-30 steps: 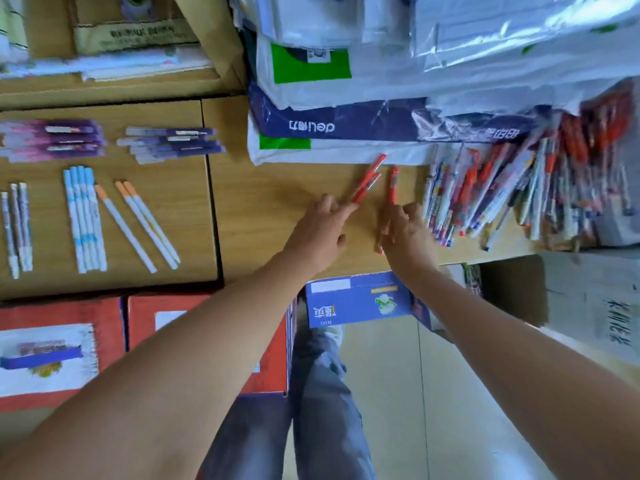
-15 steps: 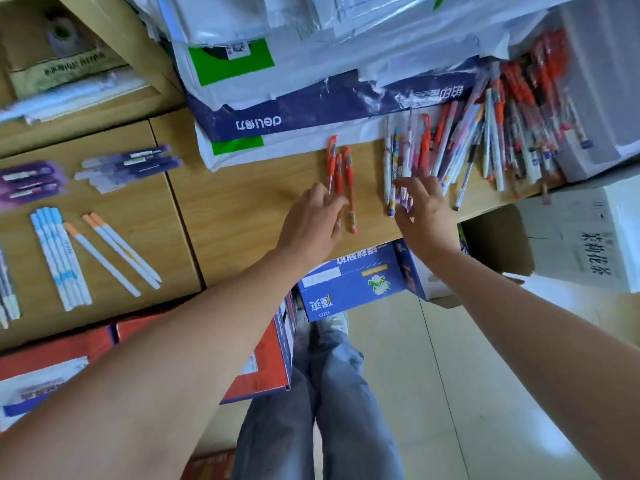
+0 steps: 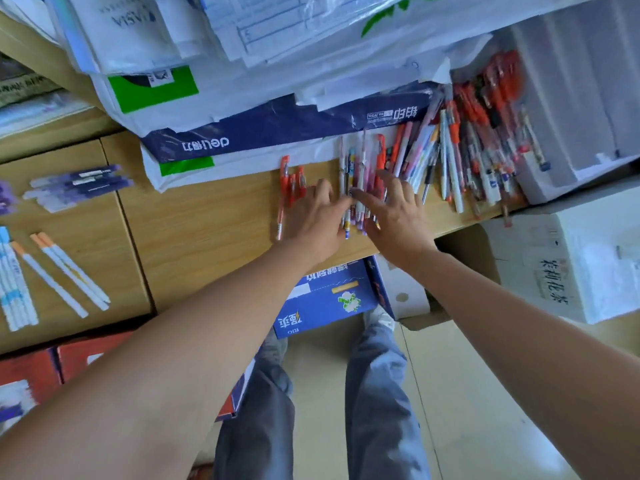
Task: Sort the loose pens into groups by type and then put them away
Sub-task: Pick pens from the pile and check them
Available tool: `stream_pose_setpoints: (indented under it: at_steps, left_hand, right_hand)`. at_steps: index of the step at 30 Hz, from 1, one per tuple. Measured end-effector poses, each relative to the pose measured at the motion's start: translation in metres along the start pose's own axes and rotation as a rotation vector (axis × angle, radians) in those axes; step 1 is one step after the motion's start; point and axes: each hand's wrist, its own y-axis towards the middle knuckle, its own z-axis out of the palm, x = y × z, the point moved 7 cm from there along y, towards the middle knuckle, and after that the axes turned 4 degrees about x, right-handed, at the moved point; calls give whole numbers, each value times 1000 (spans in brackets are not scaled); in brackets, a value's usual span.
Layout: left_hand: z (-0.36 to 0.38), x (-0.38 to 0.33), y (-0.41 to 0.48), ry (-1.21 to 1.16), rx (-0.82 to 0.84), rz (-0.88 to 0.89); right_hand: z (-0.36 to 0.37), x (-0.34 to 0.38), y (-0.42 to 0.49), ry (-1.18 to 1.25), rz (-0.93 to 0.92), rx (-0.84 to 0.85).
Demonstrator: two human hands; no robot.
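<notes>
Hands work side by side on the worktop (image 3: 207, 237), just in front of the blue deli paper pack (image 3: 277, 133). The left hand (image 3: 311, 223) and the right hand (image 3: 398, 220) both lie with fingers straight and spread over a small row of mixed pens (image 3: 360, 168). The grip of each is apart and is not closed on any pen. A few red pens (image 3: 285, 188) lie together in front of the pack's middle. The big unsorted pile (image 3: 478, 150) is at the pack's right end, and the purple pens (image 3: 79, 185) are beyond its left end. The risk I see is this: the row reaches near the worktop's front edge, away from the pack. A flat sweeping push could roll pens off to the floor, or slide them into the red group and mix the types again.
</notes>
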Motion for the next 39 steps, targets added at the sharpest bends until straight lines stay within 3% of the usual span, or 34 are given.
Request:
stream_pose_setpoints:
  at_steps: [4, 12, 15, 19, 28, 39]
  left_hand:
    - [2, -2, 9, 58, -36, -106]
    - [-5, 3, 11, -10, -188, -293]
    - [-12, 6, 18, -70, -278, -414]
    - [-3, 16, 29, -65, -148, -535]
    - [9, 22, 22, -474, -85, -481]
    - [11, 34, -1, -608, -103, -474]
  right_hand:
    - [-1, -14, 12, -36, -113, 18]
    - [-17, -36, 24, 115, -236, 56]
    - [-22, -42, 37, 139, -117, 61]
    - [-17, -44, 51, -60, 24, 180]
    - [-18, -49, 63, -50, 158, 228]
    - [-10, -36, 63, -1, 215, 253]
